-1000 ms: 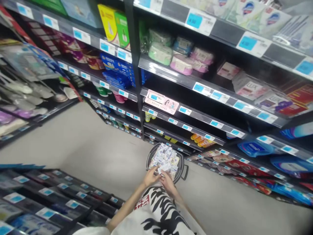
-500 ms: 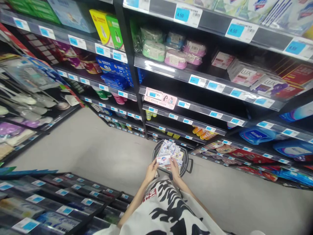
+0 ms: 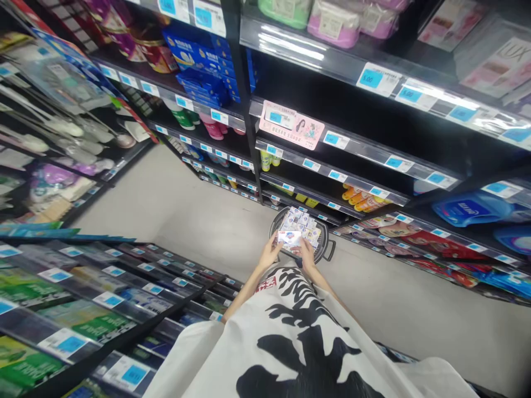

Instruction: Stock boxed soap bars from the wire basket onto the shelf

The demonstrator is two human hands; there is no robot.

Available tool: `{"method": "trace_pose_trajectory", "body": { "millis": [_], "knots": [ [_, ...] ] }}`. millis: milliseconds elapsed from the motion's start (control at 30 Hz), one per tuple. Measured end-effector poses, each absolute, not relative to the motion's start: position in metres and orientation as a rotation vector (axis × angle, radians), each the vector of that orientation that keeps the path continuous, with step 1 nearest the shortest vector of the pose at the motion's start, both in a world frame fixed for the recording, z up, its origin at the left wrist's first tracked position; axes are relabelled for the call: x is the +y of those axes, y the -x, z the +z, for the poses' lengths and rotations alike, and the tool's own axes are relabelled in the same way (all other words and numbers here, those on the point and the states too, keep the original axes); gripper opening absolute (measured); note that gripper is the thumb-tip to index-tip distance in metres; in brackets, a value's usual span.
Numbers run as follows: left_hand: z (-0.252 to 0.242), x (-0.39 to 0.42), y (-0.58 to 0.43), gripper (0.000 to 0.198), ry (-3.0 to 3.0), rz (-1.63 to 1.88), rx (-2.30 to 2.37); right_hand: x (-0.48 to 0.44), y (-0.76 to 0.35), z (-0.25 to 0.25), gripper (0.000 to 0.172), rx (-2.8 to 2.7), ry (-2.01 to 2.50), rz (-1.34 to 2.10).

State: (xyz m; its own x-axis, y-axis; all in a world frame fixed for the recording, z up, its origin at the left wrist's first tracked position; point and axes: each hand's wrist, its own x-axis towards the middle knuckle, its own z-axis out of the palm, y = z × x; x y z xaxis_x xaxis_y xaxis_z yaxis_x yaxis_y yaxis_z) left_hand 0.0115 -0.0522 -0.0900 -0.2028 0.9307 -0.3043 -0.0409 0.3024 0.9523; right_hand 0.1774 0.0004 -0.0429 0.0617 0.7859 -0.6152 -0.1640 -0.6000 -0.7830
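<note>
Between my two hands is a small white soap box (image 3: 289,237) with a blue and red logo. My left hand (image 3: 270,251) pinches its left end, and my right hand (image 3: 307,253) grips the right end. Just below and behind it stands a dark round basket (image 3: 274,222) with a loop handle at its right side. Inside the basket lie several similar white boxes (image 3: 299,219), stacked loosely. The fingertips under the held box are partly hidden.
A tall shelf unit (image 3: 290,47) with price tags rises ahead, holding wrapped soaps, blue bottles (image 3: 470,209) and orange bottles (image 3: 359,198). Hanging utensils (image 3: 62,119) are at the left. Another shelf (image 3: 95,293) stands close at lower left. Grey floor (image 3: 186,215) runs between.
The view has tilted downward, so the shelves, basket and hands sit higher in the picture. Both hands still hold the soap box over the basket.
</note>
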Motion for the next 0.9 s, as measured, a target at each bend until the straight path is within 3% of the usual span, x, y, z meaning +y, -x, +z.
{"method": "trace_pose_trajectory", "body": {
  "millis": [200, 900],
  "knots": [
    [-0.09, -0.051, -0.014, 0.096, -0.867, 1.105, 1.481, 0.0, -0.178, -0.042, 0.057, -0.639, 1.627, 1.619],
    [-0.085, -0.048, -0.003, 0.086, -0.864, 1.158, 1.475, 0.004, -0.178, -0.024, 0.062, -0.86, 1.599, 1.563]
  ]
}}
